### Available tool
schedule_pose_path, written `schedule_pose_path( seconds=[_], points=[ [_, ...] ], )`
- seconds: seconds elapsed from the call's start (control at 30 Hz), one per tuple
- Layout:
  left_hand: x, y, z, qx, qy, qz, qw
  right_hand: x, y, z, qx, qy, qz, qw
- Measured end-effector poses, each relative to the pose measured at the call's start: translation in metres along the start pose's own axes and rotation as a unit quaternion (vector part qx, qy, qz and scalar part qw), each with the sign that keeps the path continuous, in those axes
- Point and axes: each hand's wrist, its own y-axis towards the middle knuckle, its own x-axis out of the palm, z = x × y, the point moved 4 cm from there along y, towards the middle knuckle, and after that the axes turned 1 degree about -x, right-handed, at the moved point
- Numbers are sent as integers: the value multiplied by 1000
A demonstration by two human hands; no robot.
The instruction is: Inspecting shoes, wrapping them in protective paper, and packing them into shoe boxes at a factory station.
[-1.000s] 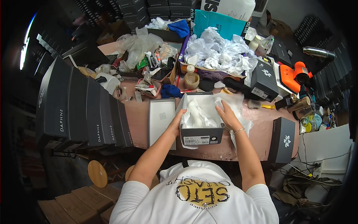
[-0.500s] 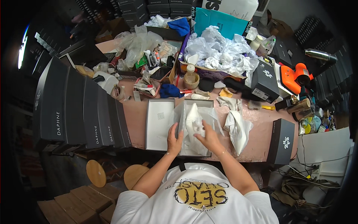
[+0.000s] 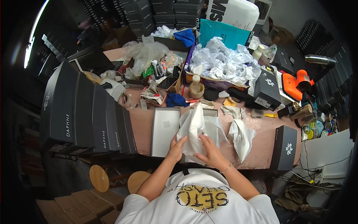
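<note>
White tissue paper is clasped from both sides: the left hand curls closed on its left edge, the right hand presses fingers shut over its near right part. It lies over an open grey shoebox on the pink table, just right of the flat box lid. More crumpled paper sits to the right.

my pink worktable is cluttered, with dark boxes lined up at my left. two round wooden stools stand below on a dim floor. a light strip glows far left.
</note>
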Motion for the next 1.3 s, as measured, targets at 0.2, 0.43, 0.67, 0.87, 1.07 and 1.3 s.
schedule_pose_path(
  seconds=[0.2, 0.43, 0.67, 0.87, 1.07, 1.3],
  points=[
    [21, 8, -7, 15, -70, 9, 997, 37, -25, 43, 260, 306, -36, 915],
    [9, 4, -8, -85, -113, -56, 988, 42, 2, 44, 145, 354, 92, 919],
    [15, -3, 15, 13, -75, -26, 997, 11, 22, -10, -58, -86, -96, 990],
    [28, -8, 5, 83, -70, 79, 991, 15, 22, -7, -40, -210, -93, 972],
    [13, 4, 31, -7, -214, 96, 972, -54, -8, 9, 43, -229, 23, 972],
    [-4, 13, 21, -74, -192, 147, 968, -17, -38, 8, -21, -234, -180, 955]
  ],
)
